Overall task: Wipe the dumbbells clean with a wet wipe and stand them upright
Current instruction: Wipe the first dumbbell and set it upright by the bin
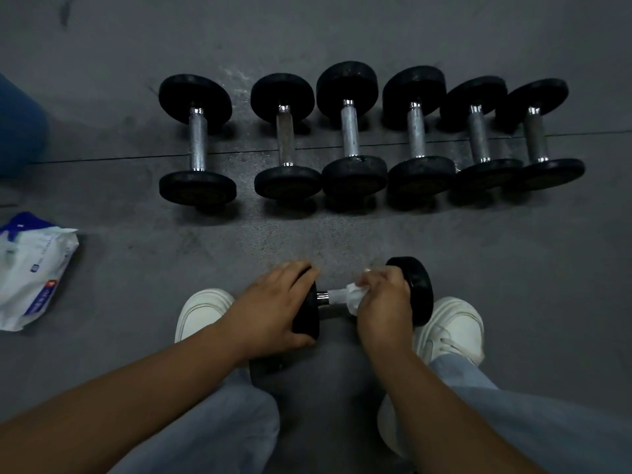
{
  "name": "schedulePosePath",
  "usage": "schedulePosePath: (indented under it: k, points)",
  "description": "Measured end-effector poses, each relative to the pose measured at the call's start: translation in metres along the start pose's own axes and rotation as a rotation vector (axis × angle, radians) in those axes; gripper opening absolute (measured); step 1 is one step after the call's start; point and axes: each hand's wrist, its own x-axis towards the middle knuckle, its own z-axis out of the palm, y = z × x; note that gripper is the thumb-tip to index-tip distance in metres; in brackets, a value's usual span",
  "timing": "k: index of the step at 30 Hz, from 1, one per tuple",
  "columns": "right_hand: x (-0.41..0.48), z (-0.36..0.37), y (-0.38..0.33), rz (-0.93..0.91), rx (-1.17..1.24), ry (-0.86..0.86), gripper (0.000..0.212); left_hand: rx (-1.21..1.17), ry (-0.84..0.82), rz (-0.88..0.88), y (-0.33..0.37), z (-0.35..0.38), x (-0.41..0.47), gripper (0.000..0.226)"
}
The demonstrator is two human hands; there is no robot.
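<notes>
Six dumbbells (352, 131) lie on their sides in a row on the gray floor (136, 254). One more dumbbell (413, 289) lies near the white shoes (455, 323). Left hand (273, 309) has its fingers wrapped over one black end. Right hand (383, 299) fingers squeeze a wet wipe (349, 295) around the bar. Off to the left lies a wipe pack (30, 271).
</notes>
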Motion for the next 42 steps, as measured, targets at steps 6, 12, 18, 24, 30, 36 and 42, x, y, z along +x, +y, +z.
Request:
schedulePosePath:
  k: [6, 12, 18, 24, 30, 36, 42]
  points:
    - [-0.04, 0.028, -0.005, -0.385, -0.249, -0.284, 0.07, -0.03, 0.034, 0.01, -0.004, 0.007, 0.0, 0.103]
    - [-0.011, 0.008, 0.002, -0.239, -0.285, -0.264, 0.063, -0.083, -0.06, -0.019, -0.012, -0.007, 0.013, 0.111]
    - [0.019, 0.009, -0.011, -0.233, -0.241, -0.272, 0.037, -0.341, -0.256, -0.105, -0.035, -0.034, 0.044, 0.112]
    - [0.045, -0.002, -0.008, -0.154, -0.327, -0.232, 0.03, -0.309, -0.231, -0.187, -0.033, -0.035, 0.048, 0.118]
    - [0.028, 0.013, -0.019, -0.268, -0.225, -0.289, 0.036, -0.039, 0.279, -0.078, 0.001, -0.009, 0.013, 0.089]
    - [0.033, 0.007, -0.008, -0.475, -0.147, -0.164, 0.033, -0.097, 0.336, -0.165, -0.007, -0.031, 0.032, 0.061]
    - [0.049, 0.005, -0.025, -0.289, -0.076, -0.176, 0.027, 0.0, 0.003, -0.144, -0.019, -0.04, 0.047, 0.118]
